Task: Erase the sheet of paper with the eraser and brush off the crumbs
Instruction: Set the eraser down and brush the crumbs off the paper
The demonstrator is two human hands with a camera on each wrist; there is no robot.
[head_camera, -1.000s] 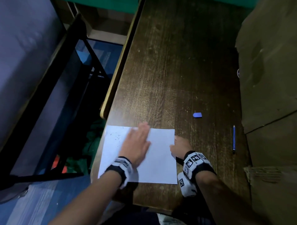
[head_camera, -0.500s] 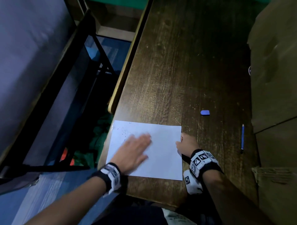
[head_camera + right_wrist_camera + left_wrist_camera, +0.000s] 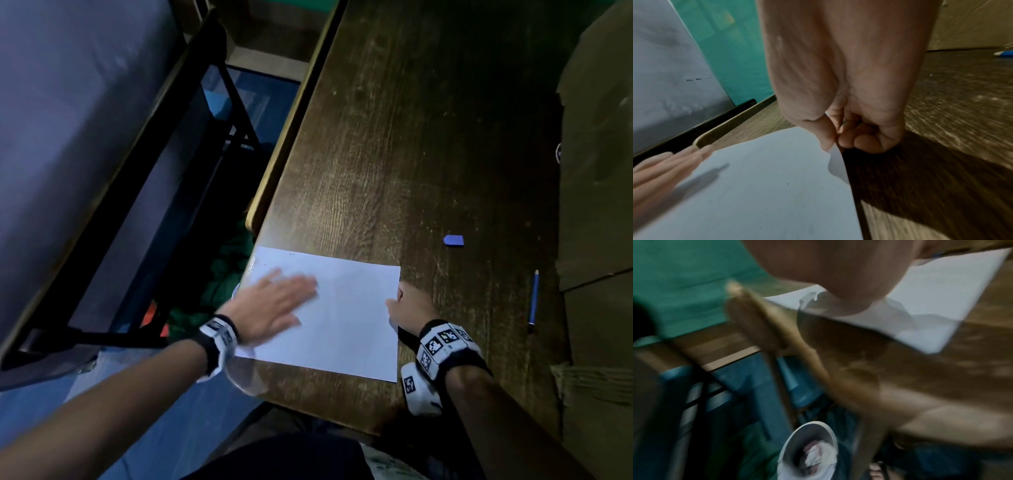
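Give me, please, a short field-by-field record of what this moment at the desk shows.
surface: dark wooden desk
sheet of paper: flat near the desk's front left corner
left hand: flat on the sheet, fingers straight, motion-blurred
right hand: pinches the sheet's right edge, lifting it slightly
eraser: blue, on the desk beyond the sheet, untouched
pencil: blue, right of the sheet, untouched
crumbs: a few dark specks near the sheet's far left edge

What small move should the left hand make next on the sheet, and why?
Probably one more sweep toward the sheet's far left corner. The left hand lies flat on the sheet of paper, dark specks remain near that far edge, and the right hand pinches the sheet's right edge, steadying it.
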